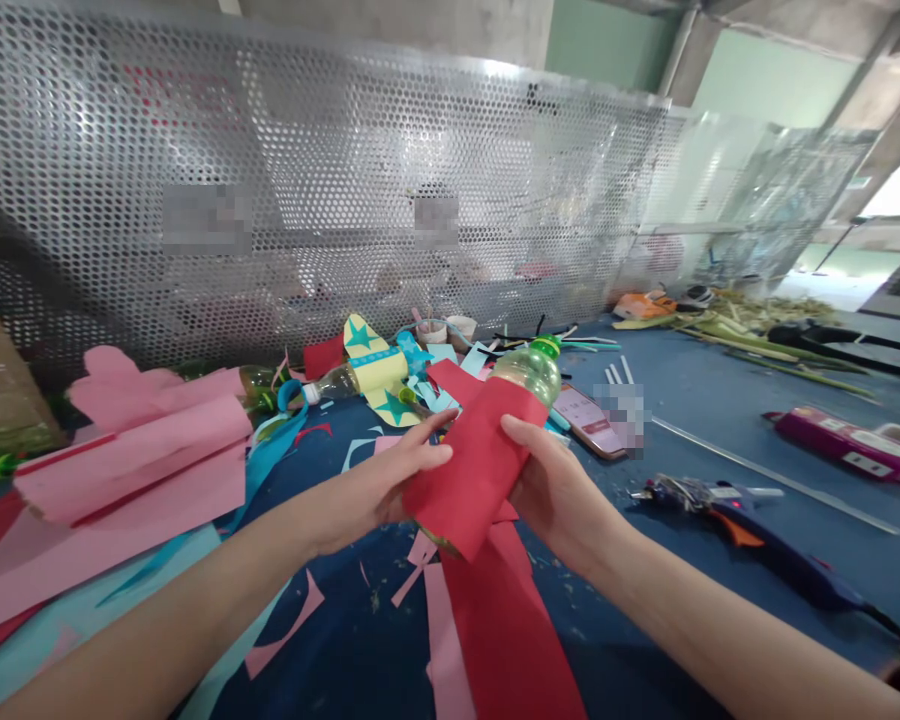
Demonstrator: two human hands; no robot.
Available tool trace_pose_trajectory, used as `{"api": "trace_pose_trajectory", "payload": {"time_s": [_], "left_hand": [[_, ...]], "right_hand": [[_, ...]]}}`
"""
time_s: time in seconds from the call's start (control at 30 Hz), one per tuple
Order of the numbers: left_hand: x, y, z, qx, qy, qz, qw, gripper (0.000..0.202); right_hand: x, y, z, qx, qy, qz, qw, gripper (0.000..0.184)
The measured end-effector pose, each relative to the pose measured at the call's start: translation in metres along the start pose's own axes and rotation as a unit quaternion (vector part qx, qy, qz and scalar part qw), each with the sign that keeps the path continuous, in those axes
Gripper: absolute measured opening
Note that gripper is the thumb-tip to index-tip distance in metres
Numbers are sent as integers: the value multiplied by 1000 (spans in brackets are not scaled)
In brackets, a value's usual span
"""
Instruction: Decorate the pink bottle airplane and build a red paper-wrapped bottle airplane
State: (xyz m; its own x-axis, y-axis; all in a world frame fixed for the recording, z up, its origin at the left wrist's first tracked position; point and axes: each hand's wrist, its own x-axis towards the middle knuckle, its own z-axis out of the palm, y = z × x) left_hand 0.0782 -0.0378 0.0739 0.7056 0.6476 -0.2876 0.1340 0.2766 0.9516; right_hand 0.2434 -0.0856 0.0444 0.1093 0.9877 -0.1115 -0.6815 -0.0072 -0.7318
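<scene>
A clear plastic bottle (529,372) with a green cap is wrapped around its body in red paper (474,462). It is held tilted above the table, its cap pointing up and away to the right. My left hand (401,465) grips the lower left side of the wrapped bottle, thumb on the paper. My right hand (559,485) is closed round the right side, thumb pressed on top near the paper's upper edge. Beneath the bottle lie a long red paper strip (514,625) and a pink strip (448,645).
A glue gun (765,545), a clear glue stick (772,473), a phone (592,420) and a magenta tool (844,442) lie to the right. Pink paper (150,450) and a yellow-wrapped bottle (375,370) lie left. A perforated metal screen (330,200) stands behind.
</scene>
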Motion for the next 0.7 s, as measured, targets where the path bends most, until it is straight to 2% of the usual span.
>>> {"api": "trace_pose_trajectory", "payload": {"time_s": [0.1, 0.3, 0.43, 0.5, 0.6, 0.7], "left_hand": [[-1, 3, -2, -12, -24, -19, 999, 81], [3, -5, -7, 75, -37, 28, 996, 85], [2, -5, -9, 48, -69, 20, 996, 98], [1, -3, -9, 54, -81, 21, 995, 97], [1, -2, -9, 98, -73, 34, 992, 94], [3, -4, -11, 129, -67, 42, 988, 101]], "right_hand": [[-1, -2, 0, 2, 9, -1, 1000, 33], [0, -2, -2, 7, 16, 5, 1000, 32], [2, -2, -3, 21, 24, 7, 999, 30], [3, -2, -3, 27, 32, 7, 999, 28], [3, -1, -4, 26, 39, 11, 999, 27], [2, 0, -3, 23, 25, 4, 999, 28]]}}
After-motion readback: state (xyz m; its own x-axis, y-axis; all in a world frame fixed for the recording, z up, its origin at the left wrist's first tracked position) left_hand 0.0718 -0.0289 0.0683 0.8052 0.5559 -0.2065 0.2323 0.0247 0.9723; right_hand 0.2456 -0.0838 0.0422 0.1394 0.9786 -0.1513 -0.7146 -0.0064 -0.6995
